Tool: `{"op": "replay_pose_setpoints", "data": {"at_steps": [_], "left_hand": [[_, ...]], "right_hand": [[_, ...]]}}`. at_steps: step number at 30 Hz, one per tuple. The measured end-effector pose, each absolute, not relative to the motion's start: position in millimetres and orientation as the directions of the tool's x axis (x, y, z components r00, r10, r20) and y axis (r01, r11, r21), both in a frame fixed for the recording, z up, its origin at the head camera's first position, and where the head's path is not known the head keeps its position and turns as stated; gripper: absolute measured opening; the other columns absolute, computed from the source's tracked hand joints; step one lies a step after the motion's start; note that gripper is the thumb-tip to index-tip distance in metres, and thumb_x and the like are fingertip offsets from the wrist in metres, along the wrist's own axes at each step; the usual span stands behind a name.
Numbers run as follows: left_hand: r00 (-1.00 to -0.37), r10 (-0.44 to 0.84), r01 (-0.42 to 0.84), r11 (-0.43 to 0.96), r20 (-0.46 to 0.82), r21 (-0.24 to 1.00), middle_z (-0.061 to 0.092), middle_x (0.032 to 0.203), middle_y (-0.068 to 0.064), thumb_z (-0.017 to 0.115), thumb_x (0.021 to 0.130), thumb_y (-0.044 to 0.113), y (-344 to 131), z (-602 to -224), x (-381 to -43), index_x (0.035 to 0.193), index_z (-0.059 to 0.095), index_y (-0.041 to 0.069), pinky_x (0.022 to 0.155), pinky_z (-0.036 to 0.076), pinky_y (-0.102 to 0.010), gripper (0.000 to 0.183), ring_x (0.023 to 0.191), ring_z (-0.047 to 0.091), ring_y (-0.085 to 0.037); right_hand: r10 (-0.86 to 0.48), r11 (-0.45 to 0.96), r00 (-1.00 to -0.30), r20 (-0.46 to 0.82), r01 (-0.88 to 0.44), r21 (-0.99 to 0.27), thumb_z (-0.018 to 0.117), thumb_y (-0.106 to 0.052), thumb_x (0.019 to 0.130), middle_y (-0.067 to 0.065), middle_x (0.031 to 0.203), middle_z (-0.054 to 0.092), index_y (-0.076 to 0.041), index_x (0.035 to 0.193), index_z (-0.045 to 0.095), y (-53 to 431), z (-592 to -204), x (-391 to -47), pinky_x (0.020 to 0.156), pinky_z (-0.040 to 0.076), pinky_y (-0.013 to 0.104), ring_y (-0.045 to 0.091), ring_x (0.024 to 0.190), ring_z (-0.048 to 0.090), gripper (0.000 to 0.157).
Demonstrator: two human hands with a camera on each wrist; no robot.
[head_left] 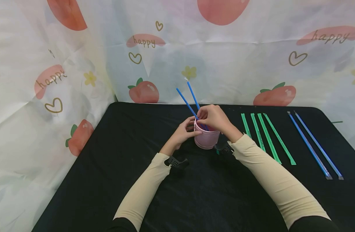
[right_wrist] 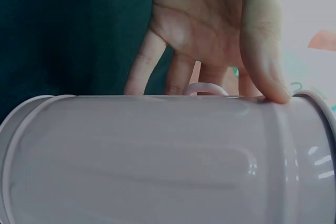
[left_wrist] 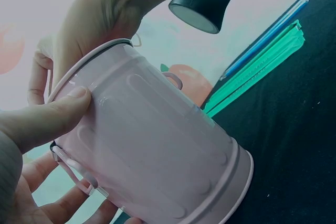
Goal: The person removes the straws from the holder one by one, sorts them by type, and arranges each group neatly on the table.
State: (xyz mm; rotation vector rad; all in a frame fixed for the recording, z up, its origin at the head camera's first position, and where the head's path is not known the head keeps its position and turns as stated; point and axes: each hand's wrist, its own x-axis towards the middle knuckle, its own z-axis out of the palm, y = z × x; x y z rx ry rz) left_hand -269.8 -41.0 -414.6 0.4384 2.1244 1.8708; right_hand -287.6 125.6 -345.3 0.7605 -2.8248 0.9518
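Observation:
A small pink metal bucket (head_left: pixel 206 141) with side handles stands on the black table. My left hand (head_left: pixel 181 132) grips it from the left, thumb on the near side just below the rim and fingers on the far side. At the bucket's mouth, my right hand (head_left: pixel 213 118) pinches a blue straw (head_left: pixel 193 92), its fingertips partly hidden by the rim. A second blue straw (head_left: pixel 183 97) leans up and left out of the bucket beside those fingers. Seen from the left wrist, the bucket (left_wrist: pixel 152 135) hides the straws' lower ends.
Several green-wrapped straws (head_left: pixel 271 138) lie in a row on the table right of the bucket. Two blue straws (head_left: pixel 310 146) in clear wrappers lie farther right. A printed cloth (head_left: pixel 229 67) hangs behind the black table (head_left: pixel 131 135).

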Motion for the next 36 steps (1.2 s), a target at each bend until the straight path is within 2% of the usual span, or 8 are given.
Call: {"op": "replay_pose_setpoints", "data": {"at_steps": [12, 17, 23, 28, 36], "left_hand": [[-0.912, 0.410, 0.053, 0.112, 0.003, 0.992, 0.040, 0.145, -0.015, 0.062, 0.088, 0.009, -41.8, -416.2, -270.6, 0.144, 0.034, 0.016, 0.104, 0.041, -0.046, 0.063, 0.132, 0.041, -0.035], [-0.913, 0.408, 0.059, 0.116, 0.007, 0.992, 0.040, 0.144, -0.015, 0.063, 0.088, 0.008, -41.9, -416.1, -270.5, 0.144, 0.035, 0.016, 0.104, 0.042, -0.046, 0.064, 0.132, 0.042, -0.034], [-0.909, 0.417, 0.069, 0.118, 0.013, 0.991, 0.040, 0.144, -0.015, 0.062, 0.088, 0.009, -42.2, -415.6, -269.9, 0.144, 0.034, 0.016, 0.104, 0.042, -0.046, 0.063, 0.132, 0.042, -0.035], [-0.910, 0.414, 0.066, 0.128, 0.007, 0.990, 0.040, 0.145, -0.014, 0.062, 0.089, 0.011, -42.0, -415.1, -269.7, 0.144, 0.034, 0.017, 0.104, 0.041, -0.047, 0.063, 0.132, 0.042, -0.034], [-0.911, 0.412, 0.070, 0.123, 0.013, 0.990, 0.041, 0.144, -0.014, 0.063, 0.088, 0.011, -41.4, -415.7, -270.5, 0.144, 0.036, 0.018, 0.103, 0.042, -0.047, 0.062, 0.130, 0.043, -0.034]], "right_hand": [[-0.439, 0.625, -0.878, 0.191, -0.451, -0.637, 0.071, -0.007, 0.082, 0.018, 0.090, 0.070, 0.000, 0.092, 0.066, 129.5, -343.7, -290.5, 0.082, 0.054, 0.045, 0.031, 0.086, 0.068, 0.013], [-0.439, 0.570, -0.880, 0.179, -0.427, -0.702, 0.069, -0.008, 0.083, 0.019, 0.090, 0.070, 0.001, 0.093, 0.066, 132.6, -343.3, -293.2, 0.083, 0.053, 0.044, 0.031, 0.089, 0.068, 0.014], [-0.435, 0.498, -0.892, 0.119, -0.349, -0.794, 0.066, -0.010, 0.087, 0.022, 0.097, 0.068, 0.002, 0.101, 0.065, 135.6, -339.8, -294.6, 0.075, 0.057, 0.036, 0.022, 0.083, 0.069, 0.019], [-0.431, 0.463, -0.897, 0.104, -0.318, -0.827, 0.064, -0.010, 0.088, 0.024, 0.100, 0.067, 0.004, 0.105, 0.063, 137.9, -335.8, -295.6, 0.075, 0.057, 0.036, 0.010, 0.077, 0.067, 0.022], [-0.405, 0.471, -0.910, 0.086, -0.288, -0.833, 0.064, -0.013, 0.089, 0.024, 0.104, 0.066, 0.005, 0.109, 0.061, 140.6, -326.5, -296.6, 0.072, 0.057, 0.028, 0.008, 0.078, 0.067, 0.028]]}}
